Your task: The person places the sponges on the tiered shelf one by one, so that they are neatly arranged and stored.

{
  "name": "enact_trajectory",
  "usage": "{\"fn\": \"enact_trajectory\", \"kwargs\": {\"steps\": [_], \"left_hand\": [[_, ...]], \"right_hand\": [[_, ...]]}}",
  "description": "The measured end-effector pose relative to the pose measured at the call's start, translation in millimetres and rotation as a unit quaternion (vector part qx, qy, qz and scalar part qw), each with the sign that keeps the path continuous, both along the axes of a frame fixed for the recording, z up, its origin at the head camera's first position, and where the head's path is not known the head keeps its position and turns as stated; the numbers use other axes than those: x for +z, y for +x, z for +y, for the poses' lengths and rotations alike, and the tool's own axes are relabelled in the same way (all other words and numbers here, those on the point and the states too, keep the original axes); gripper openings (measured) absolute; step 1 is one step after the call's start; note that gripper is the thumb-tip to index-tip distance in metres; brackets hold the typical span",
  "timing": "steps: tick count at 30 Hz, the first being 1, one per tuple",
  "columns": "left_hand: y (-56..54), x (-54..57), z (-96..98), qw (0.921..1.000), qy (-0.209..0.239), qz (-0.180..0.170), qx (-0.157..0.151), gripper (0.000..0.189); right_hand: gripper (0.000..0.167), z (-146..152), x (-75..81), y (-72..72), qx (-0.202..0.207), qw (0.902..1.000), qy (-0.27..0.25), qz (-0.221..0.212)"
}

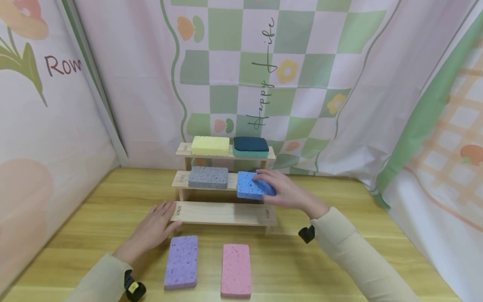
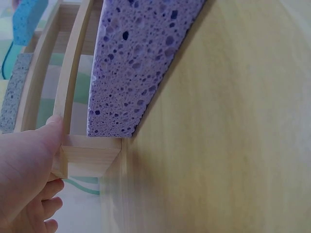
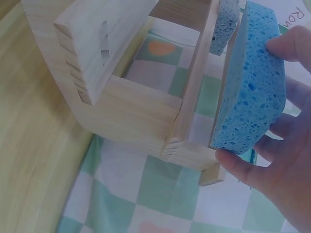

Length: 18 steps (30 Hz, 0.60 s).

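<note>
My right hand [image 1: 288, 191] holds a blue sponge [image 1: 247, 185] by its right part, over the right side of the middle step of a wooden tiered rack [image 1: 222, 213]. In the right wrist view, thumb and fingers spread around the blue sponge [image 3: 255, 82]. At the rack's bottom step, my left hand [image 1: 152, 224] grips the left end, its thumb [image 2: 54, 127] on the front edge in the left wrist view. A grey sponge [image 1: 208, 177] lies on the middle step, left of the blue one. Up on the top step sit a yellow sponge [image 1: 210, 146] and a teal sponge with a dark top [image 1: 250, 147].
In front of the rack, a purple sponge [image 1: 182, 262] and a pink sponge [image 1: 236, 270] lie flat on the wood-grain table [image 1: 320, 260]. Behind the rack hangs a green-and-white checkered curtain [image 1: 241, 67]. Printed fabric also encloses both sides.
</note>
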<state>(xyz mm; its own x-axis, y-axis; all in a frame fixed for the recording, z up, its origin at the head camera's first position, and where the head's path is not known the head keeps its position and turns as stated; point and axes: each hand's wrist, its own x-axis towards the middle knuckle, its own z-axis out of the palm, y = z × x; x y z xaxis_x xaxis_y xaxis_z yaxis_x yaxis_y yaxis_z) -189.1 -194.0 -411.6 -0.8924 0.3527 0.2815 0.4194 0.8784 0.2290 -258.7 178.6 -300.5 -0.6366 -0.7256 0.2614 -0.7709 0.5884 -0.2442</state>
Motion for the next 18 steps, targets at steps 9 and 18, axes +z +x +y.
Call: {"fn": "enact_trajectory", "kwargs": {"steps": [9, 18], "left_hand": [[0.0, -0.1, -0.3, 1.0, 0.0, 0.001, -0.001, 0.062], [-0.1, 0.2, 0.0, 1.0, 0.0, 0.001, -0.002, 0.062]], "right_hand": [[0.05, -10, -0.1, -9.2, -0.018, 0.9996, 0.014, -0.015], [0.05, -16, -5.2, -20.5, -0.031, 0.9988, 0.025, -0.028]]}}
